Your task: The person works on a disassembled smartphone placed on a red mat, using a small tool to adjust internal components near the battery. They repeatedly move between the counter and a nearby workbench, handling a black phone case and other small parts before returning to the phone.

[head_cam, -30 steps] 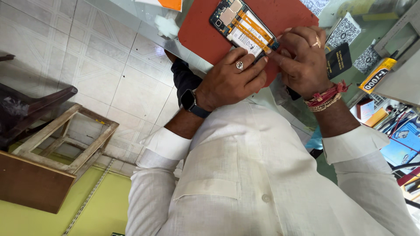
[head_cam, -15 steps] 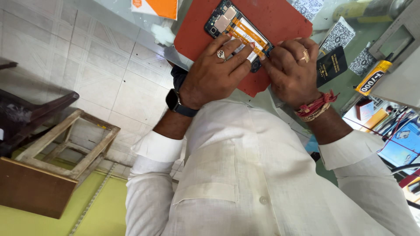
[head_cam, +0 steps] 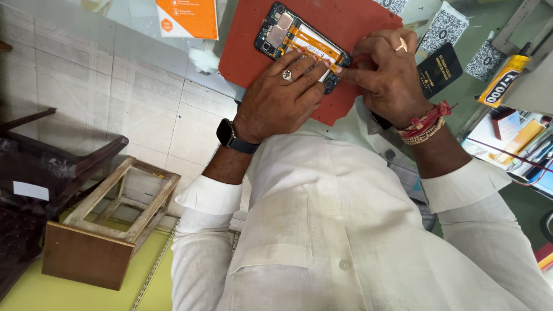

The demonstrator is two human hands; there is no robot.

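An opened phone (head_cam: 291, 34) with its back cover off, showing a dark board and orange-yellow inner parts, lies on a red work mat (head_cam: 351, 20). My left hand (head_cam: 282, 98), with a ring and a black wrist watch, lies over the phone's near end and presses it down. My right hand (head_cam: 391, 75), with a gold ring and red thread bands at the wrist, pinches at the phone's near corner, its fingertips touching those of the left hand. The phone's near end is hidden under my fingers.
A yellow-and-black glue tube (head_cam: 504, 80), a black card (head_cam: 439, 69) and patterned square cards (head_cam: 443, 26) lie right of the mat. An orange leaflet (head_cam: 187, 17) is at its left. Below are a tiled floor, a wooden stool (head_cam: 109, 230) and a dark chair (head_cam: 46, 167).
My head has shifted, so the mat and phone sit lower in view. My left hand has spread further over the phone's near end; the right fingertips stay at its corner.
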